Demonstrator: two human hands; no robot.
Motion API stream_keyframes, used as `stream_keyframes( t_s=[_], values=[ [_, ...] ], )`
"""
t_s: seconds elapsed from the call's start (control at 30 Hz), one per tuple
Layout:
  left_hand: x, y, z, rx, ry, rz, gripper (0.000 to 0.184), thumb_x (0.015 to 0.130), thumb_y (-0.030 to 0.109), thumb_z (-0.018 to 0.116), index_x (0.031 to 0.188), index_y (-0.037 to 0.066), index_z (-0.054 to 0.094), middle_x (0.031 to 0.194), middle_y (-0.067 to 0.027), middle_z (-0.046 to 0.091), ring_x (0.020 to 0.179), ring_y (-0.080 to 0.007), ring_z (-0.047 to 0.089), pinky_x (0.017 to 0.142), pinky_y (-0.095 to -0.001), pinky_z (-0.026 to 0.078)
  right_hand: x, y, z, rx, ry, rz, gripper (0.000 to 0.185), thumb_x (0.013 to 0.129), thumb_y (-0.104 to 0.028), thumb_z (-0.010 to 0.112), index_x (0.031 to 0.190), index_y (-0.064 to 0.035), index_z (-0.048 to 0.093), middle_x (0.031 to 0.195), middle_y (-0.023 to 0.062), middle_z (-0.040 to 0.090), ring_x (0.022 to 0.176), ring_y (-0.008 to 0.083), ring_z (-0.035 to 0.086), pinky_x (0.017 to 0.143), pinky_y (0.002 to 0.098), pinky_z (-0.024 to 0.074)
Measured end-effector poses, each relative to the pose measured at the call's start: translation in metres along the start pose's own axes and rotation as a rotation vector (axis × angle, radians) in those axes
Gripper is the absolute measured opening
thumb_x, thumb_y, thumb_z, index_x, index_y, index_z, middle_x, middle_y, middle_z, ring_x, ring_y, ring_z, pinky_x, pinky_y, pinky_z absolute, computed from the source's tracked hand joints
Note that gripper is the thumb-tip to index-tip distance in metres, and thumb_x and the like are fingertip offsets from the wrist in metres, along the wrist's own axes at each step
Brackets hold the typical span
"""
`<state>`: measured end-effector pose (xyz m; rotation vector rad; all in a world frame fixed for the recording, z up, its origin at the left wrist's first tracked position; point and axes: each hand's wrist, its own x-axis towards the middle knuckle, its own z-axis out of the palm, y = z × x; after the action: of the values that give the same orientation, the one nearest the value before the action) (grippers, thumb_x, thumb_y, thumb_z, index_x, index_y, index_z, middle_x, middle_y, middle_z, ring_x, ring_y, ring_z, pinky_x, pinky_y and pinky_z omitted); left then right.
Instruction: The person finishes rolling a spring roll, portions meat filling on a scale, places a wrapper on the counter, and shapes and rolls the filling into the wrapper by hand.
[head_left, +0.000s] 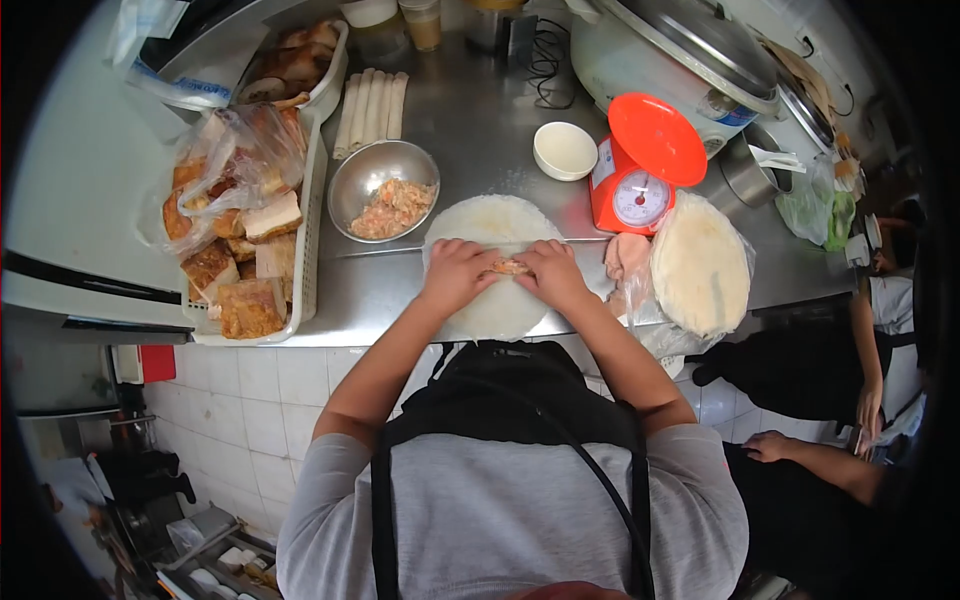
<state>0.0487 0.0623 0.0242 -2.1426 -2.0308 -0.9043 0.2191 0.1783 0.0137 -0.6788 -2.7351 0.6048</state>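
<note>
A thin, round, pale wrapper [495, 310] lies on the steel counter in front of me. Across its middle runs a strip of pinkish minced filling [510, 267], partly covered by a fold of the wrapper. My left hand [460, 274] has its fingers curled on the left end of that fold. At the right end, my right hand [550, 272] grips it the same way, thumbs toward the filling. Left of the wrapper stands a steel bowl [384, 190] with more minced filling. Several finished white rolls [371, 112] lie side by side behind the bowl.
A basket [312, 230] of roasted meat chunks [252, 307] stands at left. Right are a white bowl [565, 151], a red scale [640, 165], a wrapper stack [700, 265] and a large cooker [650, 60]. Other people [860, 380] are at far right.
</note>
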Motion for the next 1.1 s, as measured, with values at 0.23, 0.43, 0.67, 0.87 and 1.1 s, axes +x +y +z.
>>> stream_keyframes(
  t_s=[0.23, 0.43, 0.67, 0.87, 1.1],
  values=[
    [0.013, 0.012, 0.035, 0.033, 0.003, 0.053, 0.026, 0.067, 0.022, 0.066, 0.093, 0.017, 0.065, 0.082, 0.003, 0.056, 0.084, -0.0162, 0.051, 0.079, -0.0352, 0.033, -0.003, 0.013, -0.012, 0.059, 0.083, -0.045, 0.026, 0.065, -0.023, 0.07, 0.089, -0.0129, 0.065, 0.087, 0.0018, 0.056, 0.09, 0.0218, 0.05, 0.08, 0.0358, 0.0359],
    [0.02, 0.016, 0.043, 0.036, 0.006, 0.116, 0.029, 0.068, 0.023, 0.066, 0.096, 0.017, 0.063, 0.08, 0.0027, 0.055, 0.083, -0.0161, 0.051, 0.078, -0.0352, 0.033, -0.004, 0.028, -0.006, 0.101, 0.015, -0.02, 0.031, 0.063, -0.026, 0.072, 0.089, -0.012, 0.065, 0.091, 0.0038, 0.057, 0.093, 0.0241, 0.05, 0.082, 0.0379, 0.0352],
    [0.023, 0.024, 0.051, 0.041, 0.001, 0.129, 0.025, 0.068, 0.025, 0.066, 0.091, 0.017, 0.064, 0.079, 0.0026, 0.055, 0.081, -0.0167, 0.05, 0.077, -0.0364, 0.033, -0.011, 0.048, -0.008, 0.177, -0.025, 0.011, 0.03, 0.064, -0.027, 0.071, 0.09, -0.0132, 0.065, 0.093, 0.0033, 0.058, 0.096, 0.024, 0.05, 0.083, 0.0395, 0.0346],
    [0.022, 0.016, 0.033, 0.091, -0.122, 0.025, 0.02, 0.066, 0.024, 0.067, 0.085, 0.018, 0.064, 0.079, 0.0017, 0.055, 0.083, -0.0182, 0.05, 0.078, -0.0381, 0.032, -0.012, 0.033, -0.023, 0.101, -0.028, 0.029, 0.032, 0.062, -0.028, 0.072, 0.09, -0.0137, 0.064, 0.096, 0.0037, 0.057, 0.097, 0.0242, 0.049, 0.082, 0.0391, 0.0352],
    [-0.014, -0.03, -0.014, 0.068, -0.125, -0.077, 0.026, 0.062, 0.022, 0.071, 0.086, 0.016, 0.065, 0.085, 0.0005, 0.056, 0.088, -0.0194, 0.05, 0.08, -0.0387, 0.031, 0.008, -0.013, 0.0, -0.104, 0.054, -0.028, 0.026, 0.063, -0.027, 0.069, 0.085, -0.0139, 0.063, 0.089, 0.0039, 0.056, 0.093, 0.0228, 0.05, 0.081, 0.0381, 0.0352]
  ],
)
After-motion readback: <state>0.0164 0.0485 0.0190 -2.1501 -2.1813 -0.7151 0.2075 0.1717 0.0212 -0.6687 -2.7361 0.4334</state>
